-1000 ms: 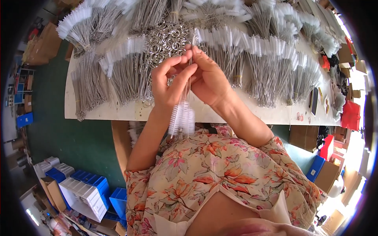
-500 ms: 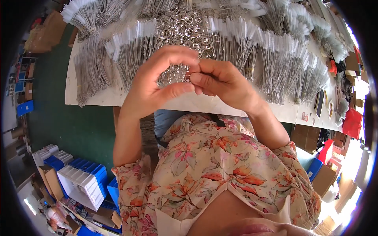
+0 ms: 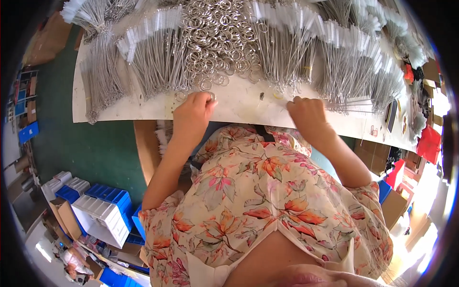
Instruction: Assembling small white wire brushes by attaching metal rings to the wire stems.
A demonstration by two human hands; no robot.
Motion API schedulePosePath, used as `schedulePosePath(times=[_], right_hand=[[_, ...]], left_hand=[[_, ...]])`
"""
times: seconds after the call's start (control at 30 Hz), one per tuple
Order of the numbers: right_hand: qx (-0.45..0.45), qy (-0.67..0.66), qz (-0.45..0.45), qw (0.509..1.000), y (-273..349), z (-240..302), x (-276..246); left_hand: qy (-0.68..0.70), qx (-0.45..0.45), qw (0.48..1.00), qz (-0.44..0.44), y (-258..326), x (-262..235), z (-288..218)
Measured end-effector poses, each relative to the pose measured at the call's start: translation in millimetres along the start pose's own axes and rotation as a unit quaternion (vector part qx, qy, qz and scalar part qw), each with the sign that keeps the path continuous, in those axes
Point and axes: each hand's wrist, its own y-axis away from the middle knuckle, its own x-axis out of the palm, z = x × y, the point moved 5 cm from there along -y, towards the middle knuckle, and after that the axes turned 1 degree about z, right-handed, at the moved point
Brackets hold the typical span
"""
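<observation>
My left hand (image 3: 190,117) is closed at the table's front edge, a small metal ring (image 3: 213,96) pinched between its thumb and fingers. Just beyond it spreads a heap of shiny metal rings (image 3: 217,40), with a few loose ones at its near side. My right hand (image 3: 308,115) is closed near the lower ends of the thin wire brushes (image 3: 287,62) on the right; what its fingertips grip, if anything, is hidden. These brushes have white bristle heads pointing away and wire stems pointing toward me.
More bundles of wire brushes (image 3: 106,71) lie on the white table (image 3: 239,111) at the left. A dark phone-like object (image 3: 392,115) rests near the right edge. White and blue plastic bins (image 3: 103,217) stand on the floor at lower left, and a cardboard box (image 3: 146,148) is below the table edge.
My hands were together over the ring heap and have moved apart, toward the front edge. The left now pinches a ring; the right has gone to the brush ends on the right.
</observation>
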Motion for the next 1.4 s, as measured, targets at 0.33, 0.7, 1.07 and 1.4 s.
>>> schedulePosePath(times=[0.33,0.7,1.07,1.4], right_hand=[[-0.012,-0.566,-0.134,0.813,-33.7,12.4,-33.9],[-0.031,-0.700,-0.230,0.675,-42.4,13.0,-79.7],[-0.085,-0.619,-0.288,0.726,-37.8,9.6,-87.9],[-0.135,-0.554,-0.340,0.748,-33.0,22.1,-86.9]], left_hand=[[0.330,-0.119,0.935,-0.045,-64.2,-5.8,-23.4],[0.539,-0.077,0.824,-0.157,-64.8,-10.4,-64.3],[0.326,0.038,0.937,-0.117,-63.0,-45.5,-80.7],[0.529,-0.011,0.847,-0.047,-54.7,-47.5,-77.7]])
